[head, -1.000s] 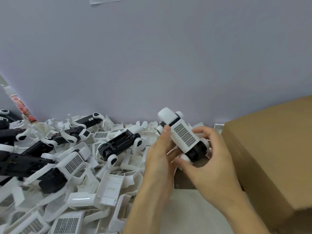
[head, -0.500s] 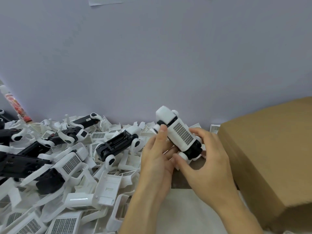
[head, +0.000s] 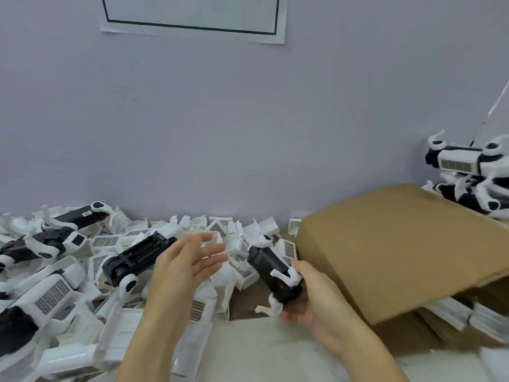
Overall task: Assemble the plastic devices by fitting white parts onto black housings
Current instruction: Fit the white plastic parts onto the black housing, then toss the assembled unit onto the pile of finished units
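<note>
The black housing (head: pixel 271 274), with white legs attached, was gripped at its lower end by the right hand (head: pixel 316 296), beside the cardboard box (head: pixel 399 244). The left hand (head: pixel 187 260) was held open and empty above the pile of white parts (head: pixel 82 285). With such a one-ended grip, the housing could probably be dropped.

Cardboard box (head: pixel 407 244) lay just right of the hands, black-bordered paper sheet (head: pixel 192 15) hung on lilac wall (head: pixel 248 119) far above them.

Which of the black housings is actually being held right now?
The black housing beside the cardboard box, gripped by the right hand. The other housings lie untouched in the pile on the left; the left hand is open, holding nothing.
</note>
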{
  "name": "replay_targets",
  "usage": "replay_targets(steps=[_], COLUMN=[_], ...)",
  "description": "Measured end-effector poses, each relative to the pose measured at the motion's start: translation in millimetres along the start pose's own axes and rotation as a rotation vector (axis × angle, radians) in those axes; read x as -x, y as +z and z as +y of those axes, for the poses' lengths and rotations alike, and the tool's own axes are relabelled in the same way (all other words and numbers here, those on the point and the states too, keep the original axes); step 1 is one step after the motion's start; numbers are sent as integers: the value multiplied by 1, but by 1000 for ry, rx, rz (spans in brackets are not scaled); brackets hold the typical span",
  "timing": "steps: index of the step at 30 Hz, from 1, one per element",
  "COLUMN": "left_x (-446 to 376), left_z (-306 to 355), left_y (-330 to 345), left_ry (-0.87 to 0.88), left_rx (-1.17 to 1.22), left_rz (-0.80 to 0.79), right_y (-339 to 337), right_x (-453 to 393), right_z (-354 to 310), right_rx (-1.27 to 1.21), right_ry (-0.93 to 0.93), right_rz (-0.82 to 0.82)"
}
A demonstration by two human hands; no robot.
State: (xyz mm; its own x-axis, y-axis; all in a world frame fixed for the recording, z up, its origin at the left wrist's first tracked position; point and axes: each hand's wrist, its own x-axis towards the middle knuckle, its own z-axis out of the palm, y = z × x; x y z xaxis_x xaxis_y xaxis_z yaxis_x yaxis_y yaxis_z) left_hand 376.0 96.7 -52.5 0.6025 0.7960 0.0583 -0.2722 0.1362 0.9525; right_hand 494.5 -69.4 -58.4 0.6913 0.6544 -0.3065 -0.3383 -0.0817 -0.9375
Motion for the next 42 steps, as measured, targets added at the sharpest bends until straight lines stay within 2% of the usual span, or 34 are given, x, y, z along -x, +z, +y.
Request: replay_targets(steps=[3, 7, 11, 14, 17, 23, 25, 28, 30, 33, 35, 37, 38, 40, 42], left_x=[0, 3, 4, 0, -4, -3, 1, 7, 8, 4, -4, -18, -26, -40, -54], left_z=[-2, 1, 4, 1, -4, 5, 13, 23, 27, 35, 46, 55, 59, 66, 71], left_y=[3, 4, 3, 7, 8, 10, 13, 17, 18, 19, 18, 13, 8, -6, -27], left_ry=[15, 75, 59, 37, 53, 95, 143, 175, 174, 189, 147, 61, 18, -16, -30], left_rx=[-51, 33, 113, 41, -13, -110, -188, -302, -414, -698, -921, -1247, -1426, -1715, -1843], left_rz=[-6, 33, -5, -21, 7, 108, 109, 83, 61, -11, -122, -263, -284, -185, -23], right_y=[-4, -22, -60, -78, -63, 20, 44, 54, 49, 43, 44, 47, 49, 51, 53], right_x=[10, 11, 16, 21, 12, -11, -11, -15, -21, -27, -31, -32, -34, -34, -34], right_z=[-13, -92, -221, -258, -215, -42, -3, 17, 17, 16, 19, 20, 20, 20, 21], right_rx=[-174, -395, -600, -537, -329, -230, -213, -217, -262, -293, -299, -302, -300, -268, -214], right_ry=[52, -144, -514, -556, -561, -344, -310, -204, -167, -158, -149, -158, -167, -188, -200], right_rz=[-60, -9, 203, 343, 413, 362, 288, 147, 123, 124, 125, 104, 94, 84, 71])
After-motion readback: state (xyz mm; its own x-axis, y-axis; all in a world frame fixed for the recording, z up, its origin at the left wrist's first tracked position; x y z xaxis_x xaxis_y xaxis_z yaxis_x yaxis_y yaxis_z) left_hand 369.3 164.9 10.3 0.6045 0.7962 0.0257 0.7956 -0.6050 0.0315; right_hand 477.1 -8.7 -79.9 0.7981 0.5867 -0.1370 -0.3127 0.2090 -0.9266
